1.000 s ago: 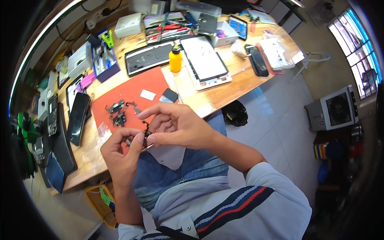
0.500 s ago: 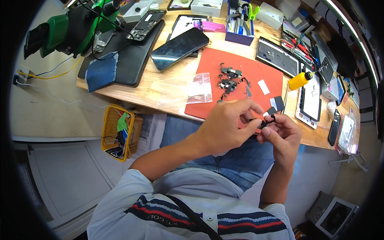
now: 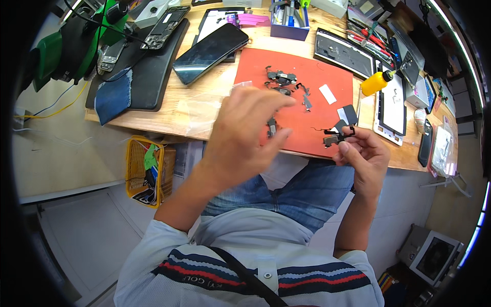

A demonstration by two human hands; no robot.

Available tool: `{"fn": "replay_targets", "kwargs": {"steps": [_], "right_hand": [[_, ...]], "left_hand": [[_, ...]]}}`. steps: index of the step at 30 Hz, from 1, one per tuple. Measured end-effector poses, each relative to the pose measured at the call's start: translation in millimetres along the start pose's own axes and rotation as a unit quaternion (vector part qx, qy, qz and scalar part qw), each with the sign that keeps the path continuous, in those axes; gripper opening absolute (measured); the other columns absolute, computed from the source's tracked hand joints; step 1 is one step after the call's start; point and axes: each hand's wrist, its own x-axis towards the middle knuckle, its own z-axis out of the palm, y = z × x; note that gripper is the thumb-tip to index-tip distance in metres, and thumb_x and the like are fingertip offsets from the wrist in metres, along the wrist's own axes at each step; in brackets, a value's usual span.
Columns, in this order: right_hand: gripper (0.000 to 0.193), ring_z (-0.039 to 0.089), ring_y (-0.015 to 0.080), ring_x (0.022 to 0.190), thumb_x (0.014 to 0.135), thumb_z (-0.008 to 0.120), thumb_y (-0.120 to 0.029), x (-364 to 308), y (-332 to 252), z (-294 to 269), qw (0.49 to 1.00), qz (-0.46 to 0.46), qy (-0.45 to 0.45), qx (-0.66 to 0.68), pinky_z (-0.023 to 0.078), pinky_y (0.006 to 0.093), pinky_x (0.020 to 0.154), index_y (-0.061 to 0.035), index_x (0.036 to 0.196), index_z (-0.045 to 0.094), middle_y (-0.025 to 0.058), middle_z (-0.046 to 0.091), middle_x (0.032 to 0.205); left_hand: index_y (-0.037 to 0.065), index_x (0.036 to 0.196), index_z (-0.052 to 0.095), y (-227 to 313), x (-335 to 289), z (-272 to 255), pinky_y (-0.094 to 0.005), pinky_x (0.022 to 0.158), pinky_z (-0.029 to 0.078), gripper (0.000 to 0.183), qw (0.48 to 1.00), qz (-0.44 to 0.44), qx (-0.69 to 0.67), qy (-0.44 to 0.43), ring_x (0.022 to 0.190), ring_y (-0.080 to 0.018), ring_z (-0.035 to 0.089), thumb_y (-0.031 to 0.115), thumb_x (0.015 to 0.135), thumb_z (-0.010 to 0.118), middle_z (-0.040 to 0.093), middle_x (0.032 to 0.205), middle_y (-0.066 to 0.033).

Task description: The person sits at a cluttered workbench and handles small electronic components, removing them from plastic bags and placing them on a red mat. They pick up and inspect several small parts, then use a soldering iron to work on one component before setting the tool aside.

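My right hand (image 3: 364,153) pinches a small phone part with a black flex cable (image 3: 332,140) between thumb and fingers, above the near right of an orange-red mat (image 3: 319,74). A flat metallic face shows on the part, and a thin wire sticks out from it. Over the mat's left edge hovers my left hand (image 3: 240,135), slightly blurred, thumb and fingers apart with nothing seen between them. Another small phone part (image 3: 271,127) lies beside its thumb. Further back on the mat are a dark phone module (image 3: 281,78) and a grey flex strip (image 3: 307,100); my left fingers partly cover a neighbouring part.
A dark phone (image 3: 210,53) and a black pad (image 3: 166,71) are at the back left. A yellow bottle (image 3: 376,83) stands right of the mat, near an open tablet frame (image 3: 343,53). A blue tool box (image 3: 290,30) sits behind. A yellow basket (image 3: 166,176) is below the table.
My left hand has come off the small phone part and moved left, its fingers spreading. My right hand still holds the part, now more exposed. The whole view has shifted slightly.
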Motion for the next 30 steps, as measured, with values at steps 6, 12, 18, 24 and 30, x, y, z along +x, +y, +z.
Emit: {"fn": "replay_targets", "kwargs": {"steps": [6, 12, 18, 24, 30], "right_hand": [[0.028, 0.07, 0.0139, 0.068, 0.088, 0.073, 0.003, 5, 10, -5, 1.0, 0.0, -0.009, 0.013, 0.055, 0.022, 0.056, 0.0081, 0.115, 0.066, 0.0112, 0.071, 0.087], [0.027, 0.069, 0.0124, 0.067, 0.089, 0.072, 0.001, 10, 12, 0, 1.0, 0.006, -0.025, 0.006, 0.055, 0.0208, 0.056, 0.0076, 0.115, 0.066, 0.0099, 0.071, 0.087], [0.028, 0.069, 0.0126, 0.066, 0.089, 0.073, 0.001, 11, 15, -3, 1.0, 0.013, -0.021, 0.001, 0.055, 0.0209, 0.055, 0.0067, 0.115, 0.066, 0.0099, 0.071, 0.086], [0.026, 0.069, 0.0128, 0.067, 0.089, 0.072, 0.001, 10, 15, -5, 1.0, 0.022, -0.02, 0.008, 0.054, 0.0208, 0.055, 0.0071, 0.114, 0.066, 0.0102, 0.071, 0.087], [0.027, 0.069, 0.0102, 0.069, 0.091, 0.072, 0.0, 12, 19, -6, 0.998, 0.033, -0.038, 0.028, 0.053, 0.019, 0.055, 0.0056, 0.116, 0.066, 0.0083, 0.071, 0.091]], "left_hand": [[0.007, 0.131, 0.06, -44, -27, -27, -0.0462, 0.109, 0.039, 0.053, 0.976, -0.072, 0.193, -0.064, 0.13, -0.0375, 0.051, 0.005, 0.078, 0.068, 0.057, 0.139, -0.0179], [0.004, 0.132, 0.059, -49, -23, -45, -0.0379, 0.085, 0.052, 0.045, 0.983, -0.175, 0.02, -0.058, 0.097, -0.031, 0.068, 0.004, 0.087, 0.06, 0.069, 0.116, -0.0184], [-0.003, 0.136, 0.054, -46, -7, -65, -0.0293, 0.088, 0.055, 0.036, 0.884, -0.236, -0.403, -0.032, 0.101, -0.0155, 0.069, 0.004, 0.101, 0.054, 0.07, 0.113, -0.0143], [-0.001, 0.136, 0.055, -66, -8, -49, -0.0228, 0.073, 0.052, 0.037, 0.897, -0.244, -0.368, -0.024, 0.086, -0.0076, 0.066, 0.006, 0.1, 0.057, 0.073, 0.098, -0.0082], [0.004, 0.129, 0.063, -73, -9, -53, -0.0274, 0.064, 0.048, 0.038, 0.961, -0.268, -0.072, -0.002, 0.071, -0.0097, 0.06, 0.008, 0.092, 0.07, 0.073, 0.084, -0.0046]]}}
